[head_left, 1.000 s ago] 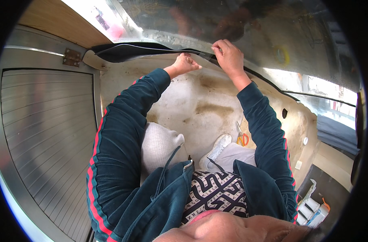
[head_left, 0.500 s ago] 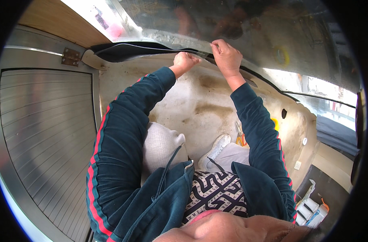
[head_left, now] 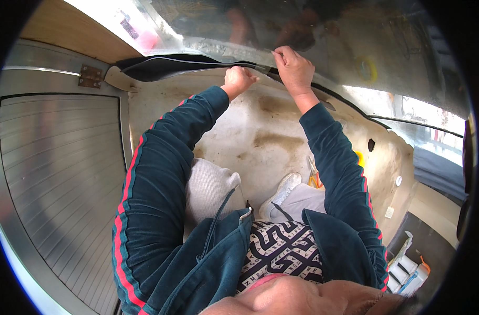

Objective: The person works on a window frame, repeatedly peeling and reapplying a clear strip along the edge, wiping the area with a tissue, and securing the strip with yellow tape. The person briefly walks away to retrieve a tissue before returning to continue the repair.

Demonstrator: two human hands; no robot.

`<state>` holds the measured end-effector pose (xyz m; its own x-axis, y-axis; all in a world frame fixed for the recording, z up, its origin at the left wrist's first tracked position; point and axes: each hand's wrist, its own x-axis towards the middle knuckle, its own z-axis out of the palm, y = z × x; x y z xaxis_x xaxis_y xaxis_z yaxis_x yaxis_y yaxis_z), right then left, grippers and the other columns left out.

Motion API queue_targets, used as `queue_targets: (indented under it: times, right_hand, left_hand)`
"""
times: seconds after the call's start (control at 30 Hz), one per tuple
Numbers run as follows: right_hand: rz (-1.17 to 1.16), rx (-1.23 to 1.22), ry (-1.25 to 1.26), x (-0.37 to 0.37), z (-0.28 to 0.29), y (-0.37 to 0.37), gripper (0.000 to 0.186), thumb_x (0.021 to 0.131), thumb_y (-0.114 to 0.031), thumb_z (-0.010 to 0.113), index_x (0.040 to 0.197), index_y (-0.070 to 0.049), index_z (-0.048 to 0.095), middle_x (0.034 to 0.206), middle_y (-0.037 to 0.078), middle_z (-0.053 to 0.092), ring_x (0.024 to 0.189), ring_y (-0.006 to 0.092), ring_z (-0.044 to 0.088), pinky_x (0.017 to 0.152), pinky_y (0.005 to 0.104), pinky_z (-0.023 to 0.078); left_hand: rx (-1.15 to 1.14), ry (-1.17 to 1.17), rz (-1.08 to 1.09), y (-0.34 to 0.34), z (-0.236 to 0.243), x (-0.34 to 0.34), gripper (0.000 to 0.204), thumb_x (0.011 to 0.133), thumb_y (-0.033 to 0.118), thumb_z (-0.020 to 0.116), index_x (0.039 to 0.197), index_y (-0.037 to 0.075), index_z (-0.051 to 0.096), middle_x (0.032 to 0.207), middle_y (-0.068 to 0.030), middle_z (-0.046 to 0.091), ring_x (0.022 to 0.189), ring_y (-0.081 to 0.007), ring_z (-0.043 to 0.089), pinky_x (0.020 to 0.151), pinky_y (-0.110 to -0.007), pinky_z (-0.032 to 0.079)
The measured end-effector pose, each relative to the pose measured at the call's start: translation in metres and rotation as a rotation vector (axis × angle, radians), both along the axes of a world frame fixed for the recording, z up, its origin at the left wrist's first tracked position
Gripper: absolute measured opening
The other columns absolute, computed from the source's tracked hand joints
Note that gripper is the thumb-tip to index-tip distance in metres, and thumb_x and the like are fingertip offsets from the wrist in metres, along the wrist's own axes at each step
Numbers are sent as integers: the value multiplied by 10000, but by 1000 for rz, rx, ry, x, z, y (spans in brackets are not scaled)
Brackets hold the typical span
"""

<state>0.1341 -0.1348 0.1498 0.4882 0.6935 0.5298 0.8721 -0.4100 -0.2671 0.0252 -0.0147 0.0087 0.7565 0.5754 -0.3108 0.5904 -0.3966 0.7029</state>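
Observation:
Both my arms reach up to the lower edge of a dark, shiny pane (head_left: 344, 47). Along that edge runs a black flexible sheet (head_left: 166, 68), bulging loosely at the left. My left hand (head_left: 239, 81) is closed in a pinch just below the sheet's thin right part. Higher and further right, my right hand (head_left: 295, 71) pinches close against the pane, thumb and finger together. A faint see-through strip seems to lie between the hands; what exactly the fingertips hold is too small to make out.
A grey slatted metal door (head_left: 61, 173) with a rusty hinge (head_left: 90, 76) stands at left. Beyond my right forearm are orange-handled scissors (head_left: 315, 178) and a yellow round thing (head_left: 360, 158). A white box of items (head_left: 407, 273) sits lower right. The pale wall (head_left: 271, 121) is stained.
Both hands keep their pinches and have barely moved. The view has shifted very slightly.

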Motion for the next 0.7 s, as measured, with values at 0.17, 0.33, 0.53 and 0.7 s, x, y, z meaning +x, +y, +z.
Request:
queue_targets:
  times: [0.17, 0.33, 0.53, 0.7]
  right_hand:
    - [5, 20, -5, 1, -4, 2, 98, 844, -234, 720, 813, -204, 632, 731, -17, 677, 646, 257, 662, 533, 376, 511]
    - [6, 32, -38, 3, -8, 2, 99, 824, -209, 755, 821, -187, 658, 727, -14, 687, 621, 233, 656, 523, 350, 501]
    - [6, 45, -51, 3, -9, 3, 142, 819, -228, 740, 798, -198, 602, 720, -15, 672, 640, 247, 662, 519, 364, 506]
    - [7, 46, -44, 3, -9, 2, 132, 820, -226, 746, 804, -194, 619, 735, -20, 681, 647, 239, 664, 534, 353, 511]
  left_hand:
    - [88, 87, 4, -1, 10, 1, 351, 771, 469, 796, 908, 146, 806, 890, -99, 759, 870, -275, 726, 830, -374, 568]
    - [132, 113, -22, -3, 13, 4, 356, 784, 485, 780, 908, 152, 807, 887, -101, 758, 860, -272, 729, 819, -367, 570]
    - [112, 96, 11, -2, 10, 4, 350, 782, 475, 783, 902, 147, 806, 885, -102, 758, 859, -279, 729, 820, -372, 570]
    - [93, 82, 43, -3, 9, 4, 329, 780, 458, 789, 894, 149, 807, 878, -102, 758, 856, -283, 729, 817, -372, 570]
